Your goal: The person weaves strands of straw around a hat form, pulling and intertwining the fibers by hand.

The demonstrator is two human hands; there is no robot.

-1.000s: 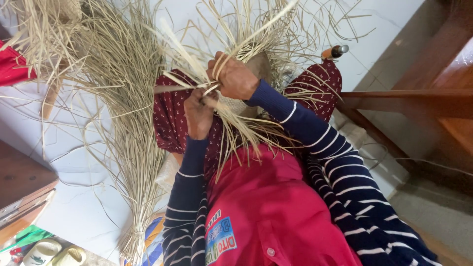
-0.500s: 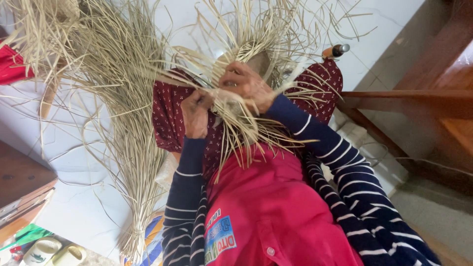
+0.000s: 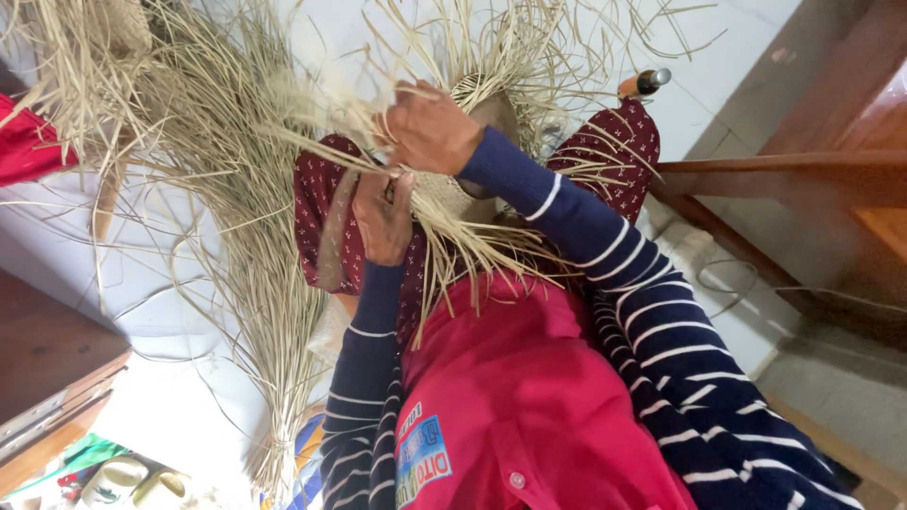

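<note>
Right hand curled shut over a bunch of pale dry straw strands, above the half-woven straw piece resting on the lap in dark red patterned cloth. Left hand just below, fingers pinched closed on strands at the weave's edge. Loose tied bundle of straw spread on the pale floor alongside.
</note>
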